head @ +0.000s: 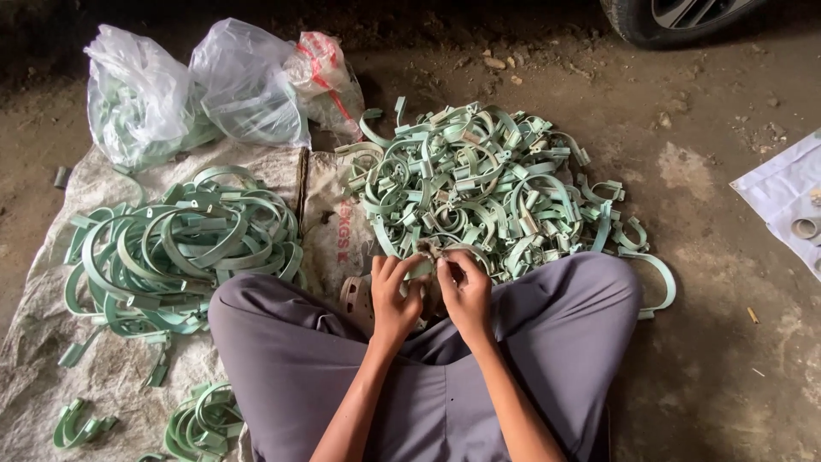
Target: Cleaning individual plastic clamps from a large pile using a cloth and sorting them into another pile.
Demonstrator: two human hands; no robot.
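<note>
I sit cross-legged on the ground in grey trousers. My left hand [395, 295] and my right hand [464, 291] meet between my knees, both closed on one pale green curved clamp piece [425, 257]. Just beyond my fingers lies a big tangled heap of the same green clamp pieces [479, 180]. To my left a pile of larger green rings [180, 248] rests on a worn sack [51, 359].
Two clear plastic bags [137, 94] holding green pieces and a smaller red-printed bag [321, 68] stand at the back left. Small bundles of green pieces [201, 423] lie near my left knee. A white sheet [782, 192] lies at right. A vehicle tyre [650, 21] shows at top right.
</note>
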